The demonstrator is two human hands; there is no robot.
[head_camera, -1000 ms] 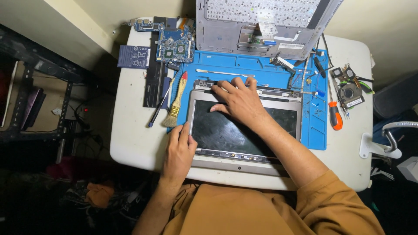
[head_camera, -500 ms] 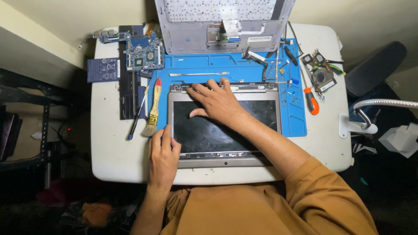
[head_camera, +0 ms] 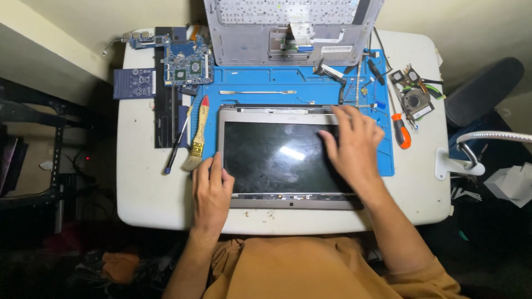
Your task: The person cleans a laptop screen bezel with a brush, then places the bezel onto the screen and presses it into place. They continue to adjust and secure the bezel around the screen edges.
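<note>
Since half a second ago, my right hand [head_camera: 354,147] has slid from the upper left part of the laptop screen [head_camera: 280,155] across to its right side, and the view has drifted so the screen now sits lower and more central. My left hand [head_camera: 210,191] has stayed at the screen's lower left corner.

Nearest me, the left hand lies flat, its fingers pressed together along the left edge of the silver frame and the thumb resting on the dark glass. The screen lies face up on the blue mat [head_camera: 288,77], its near edge overhanging onto the white bench [head_camera: 144,194]. The right hand rests palm down on the right part of the glass with fingers spread, the tips reaching the top edge of the frame; it grips nothing.

Just left of the screen lies a paintbrush [head_camera: 198,133], beside a thin screwdriver [head_camera: 178,141]. To the right lies an orange-handled screwdriver [head_camera: 400,130], near a small fan [head_camera: 413,97]. Farther off, a blue circuit board [head_camera: 188,63] sits left of the upturned laptop base [head_camera: 291,30].
</note>
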